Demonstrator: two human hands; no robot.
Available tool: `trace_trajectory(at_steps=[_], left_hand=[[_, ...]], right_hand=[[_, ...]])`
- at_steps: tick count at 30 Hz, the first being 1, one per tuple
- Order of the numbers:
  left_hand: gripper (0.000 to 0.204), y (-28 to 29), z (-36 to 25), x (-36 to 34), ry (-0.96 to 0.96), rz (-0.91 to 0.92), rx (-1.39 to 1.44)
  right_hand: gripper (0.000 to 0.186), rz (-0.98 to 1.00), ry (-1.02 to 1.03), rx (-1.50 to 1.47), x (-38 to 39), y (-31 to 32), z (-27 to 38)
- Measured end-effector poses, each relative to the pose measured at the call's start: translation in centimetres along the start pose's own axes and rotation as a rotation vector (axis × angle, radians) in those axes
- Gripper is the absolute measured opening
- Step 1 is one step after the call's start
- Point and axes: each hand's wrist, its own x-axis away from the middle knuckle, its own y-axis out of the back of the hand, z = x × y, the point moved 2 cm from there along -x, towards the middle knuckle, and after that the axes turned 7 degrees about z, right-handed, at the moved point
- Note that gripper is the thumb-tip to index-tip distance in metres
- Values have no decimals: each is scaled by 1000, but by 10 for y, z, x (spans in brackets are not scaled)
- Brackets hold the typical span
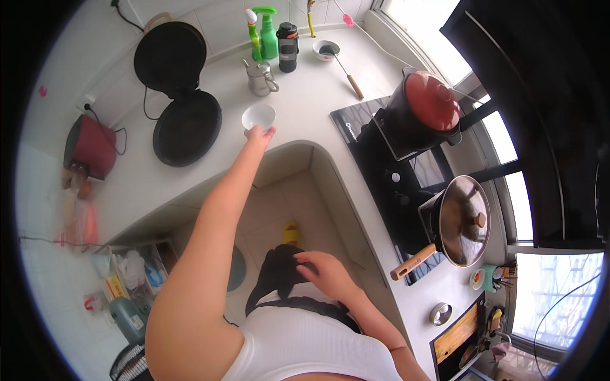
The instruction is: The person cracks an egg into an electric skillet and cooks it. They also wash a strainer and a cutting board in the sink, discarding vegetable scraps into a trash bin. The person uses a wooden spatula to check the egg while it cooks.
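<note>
At the counter's front edge my left hand (pixel 258 133) grips the near rim of a small white bowl (pixel 258 115). Whether the bowl rests on the counter or is just lifted I cannot tell. Behind it stands a steel pot with a spout and handle (pixel 260 79). To its left lies an electric griddle (pixel 187 129), its black round lid (pixel 170 57) raised. My right hand (pixel 325 273) hangs in front of my body near dark trousers, holding nothing, with its fingers loosely stretched.
A black stove (pixel 381 155) on the right carries a red-lidded pot (pixel 432 101) and a glass-lidded pan (pixel 464 222), its wooden handle reaching over the counter edge. Behind are spray bottles (pixel 269 38), a dark jar (pixel 288 51), and a bowl with a long-handled utensil (pixel 326 49).
</note>
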Motion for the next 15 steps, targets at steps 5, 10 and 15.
trace_trajectory(at_steps=[5,10,15], left_hand=[[62,-15,-1,-45,9,-61,24],[43,-26,13,-69,-35,-160,-9],[38,12,2,-119,44,60,-180]], right_hand=[[18,-215,-206,36,18,8,-24],[15,-390,-359,-21,45,2,-29],[16,-468,-379,-59,79,-3,-39]])
